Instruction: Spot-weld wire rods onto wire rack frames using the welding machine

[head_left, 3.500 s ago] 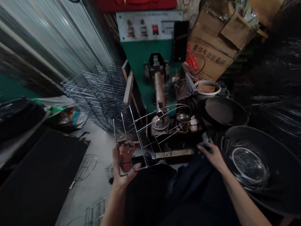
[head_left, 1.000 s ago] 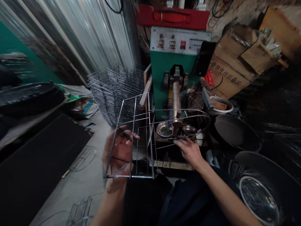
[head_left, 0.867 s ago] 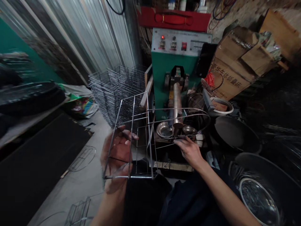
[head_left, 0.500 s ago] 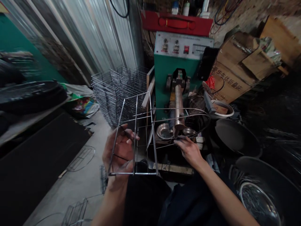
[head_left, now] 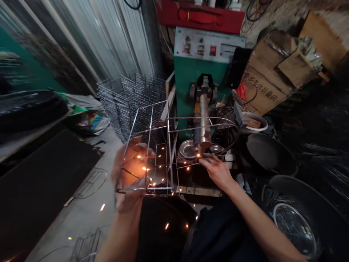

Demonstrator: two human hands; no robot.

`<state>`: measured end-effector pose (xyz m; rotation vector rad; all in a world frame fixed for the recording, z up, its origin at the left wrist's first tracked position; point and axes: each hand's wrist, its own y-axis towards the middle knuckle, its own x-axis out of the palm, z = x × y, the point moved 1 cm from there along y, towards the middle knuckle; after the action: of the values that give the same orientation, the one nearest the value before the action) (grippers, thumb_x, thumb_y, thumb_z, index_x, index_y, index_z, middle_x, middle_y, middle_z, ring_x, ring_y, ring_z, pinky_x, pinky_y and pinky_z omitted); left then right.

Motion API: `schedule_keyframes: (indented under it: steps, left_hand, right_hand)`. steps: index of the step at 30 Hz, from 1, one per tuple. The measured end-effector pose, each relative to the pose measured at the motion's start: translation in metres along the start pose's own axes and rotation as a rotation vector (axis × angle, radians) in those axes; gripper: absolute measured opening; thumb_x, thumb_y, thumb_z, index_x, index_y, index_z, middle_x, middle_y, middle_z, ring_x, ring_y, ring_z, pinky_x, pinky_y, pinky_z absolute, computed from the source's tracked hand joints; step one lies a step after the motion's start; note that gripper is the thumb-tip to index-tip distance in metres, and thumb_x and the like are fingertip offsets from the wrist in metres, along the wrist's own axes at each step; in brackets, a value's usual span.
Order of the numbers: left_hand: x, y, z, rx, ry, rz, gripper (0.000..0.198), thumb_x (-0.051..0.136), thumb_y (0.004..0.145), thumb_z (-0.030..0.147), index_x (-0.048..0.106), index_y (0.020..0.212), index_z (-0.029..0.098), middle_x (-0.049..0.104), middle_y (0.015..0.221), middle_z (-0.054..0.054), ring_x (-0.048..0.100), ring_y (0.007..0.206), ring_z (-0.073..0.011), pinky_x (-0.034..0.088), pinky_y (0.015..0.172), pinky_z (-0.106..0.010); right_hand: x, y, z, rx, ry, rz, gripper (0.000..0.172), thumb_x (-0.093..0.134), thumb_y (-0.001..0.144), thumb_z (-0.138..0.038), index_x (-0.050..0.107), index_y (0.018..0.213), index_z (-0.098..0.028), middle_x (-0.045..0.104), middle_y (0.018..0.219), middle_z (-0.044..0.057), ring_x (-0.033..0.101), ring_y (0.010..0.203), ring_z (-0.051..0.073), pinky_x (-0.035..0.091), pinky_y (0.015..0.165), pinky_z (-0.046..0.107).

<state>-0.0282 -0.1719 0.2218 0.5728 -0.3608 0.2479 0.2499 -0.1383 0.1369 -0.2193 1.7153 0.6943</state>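
My hands hold a rectangular steel wire rack (head_left: 145,189) up to a green spot welder (head_left: 201,69). My left hand (head_left: 131,169) grips the rack's near left side, seen through its wires. My right hand (head_left: 218,171) pinches a long curved wire hoop (head_left: 201,118) of the rack beside the welder's copper-coloured electrode (head_left: 204,123). Orange sparks (head_left: 145,163) scatter from the electrode area across the rack, my lap and the floor. The electrode's lower end is partly hidden behind the wires.
A tall stack of wire racks (head_left: 131,102) stands left of the welder, before a corrugated metal wall (head_left: 109,36). A steel dish (head_left: 187,149) sits near the electrode. To the right are a black wok (head_left: 268,153), a basin of wires (head_left: 294,225) and a cardboard box (head_left: 261,83).
Sparks now burst around the electrode, where earlier frames show none. The rack has shifted slightly left and closer to the electrode, and both hands still hold it.
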Motion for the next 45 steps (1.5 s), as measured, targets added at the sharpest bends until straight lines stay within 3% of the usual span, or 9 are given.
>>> schedule_keyframes:
  steps: [5,10,20,24,30,36,45]
  left_hand:
    - [0.002,0.007,-0.003,0.002,-0.068,-0.036,0.078,0.097,0.051,0.043,0.072,0.122,0.023,0.062,0.101,-0.007,0.058,0.087,-0.0202,0.051,0.075,-0.031]
    - [0.005,0.007,-0.004,0.024,-0.081,-0.02,0.078,0.098,0.048,0.043,0.074,0.119,0.022,0.062,0.097,-0.006,0.055,0.09,-0.0195,0.051,0.079,-0.029]
    - [0.007,0.016,-0.002,0.038,-0.12,-0.001,0.072,0.096,0.049,0.04,0.075,0.115,0.021,0.062,0.107,-0.008,0.053,0.094,-0.0211,0.053,0.077,-0.029]
    - [-0.002,0.022,-0.009,0.019,-0.123,-0.04,0.065,0.093,0.053,0.039,0.074,0.111,0.02,0.062,0.096,-0.006,0.056,0.088,-0.0202,0.052,0.074,-0.03]
    - [-0.015,0.031,-0.026,0.01,-0.15,-0.039,0.06,0.088,0.056,0.039,0.071,0.11,0.019,0.064,0.096,-0.006,0.059,0.084,-0.0189,0.05,0.071,-0.028]
    - [-0.008,0.036,-0.024,0.052,-0.161,-0.108,0.065,0.091,0.053,0.041,0.07,0.112,0.02,0.062,0.101,-0.006,0.057,0.089,-0.0207,0.048,0.073,-0.03]
    - [-0.003,0.042,-0.022,0.093,-0.105,-0.114,0.066,0.093,0.054,0.045,0.07,0.111,0.021,0.063,0.101,-0.007,0.055,0.09,-0.0219,0.044,0.072,-0.034]
  right_hand:
    - [-0.017,-0.001,0.007,0.135,-0.187,-0.042,0.027,0.056,0.101,-0.014,0.075,0.116,-0.025,0.071,0.127,0.01,0.06,0.122,0.024,0.055,0.072,0.024]
    - [-0.026,0.009,0.011,0.129,-0.235,-0.167,0.024,0.057,0.1,-0.014,0.075,0.112,-0.024,0.073,0.12,0.01,0.06,0.115,0.024,0.052,0.066,0.024]
    - [-0.019,0.008,0.013,0.111,-0.228,-0.083,0.029,0.053,0.097,-0.006,0.075,0.109,-0.021,0.074,0.117,0.01,0.059,0.111,0.023,0.051,0.069,0.023]
    - [-0.019,0.007,0.012,0.132,-0.213,-0.078,0.027,0.055,0.098,-0.009,0.073,0.112,-0.022,0.073,0.118,0.012,0.058,0.112,0.024,0.052,0.072,0.023]
    - [-0.017,0.012,0.013,0.127,-0.232,-0.045,0.029,0.052,0.098,-0.008,0.072,0.115,-0.02,0.073,0.119,0.014,0.059,0.114,0.024,0.055,0.079,0.025]
    - [-0.012,0.017,0.015,0.127,-0.238,-0.032,0.032,0.053,0.096,-0.009,0.071,0.12,-0.021,0.074,0.115,0.014,0.06,0.112,0.024,0.055,0.081,0.026]
    - [-0.012,0.02,0.013,0.172,-0.242,-0.029,0.032,0.053,0.096,-0.005,0.073,0.116,-0.021,0.075,0.116,0.01,0.062,0.111,0.023,0.051,0.074,0.024]
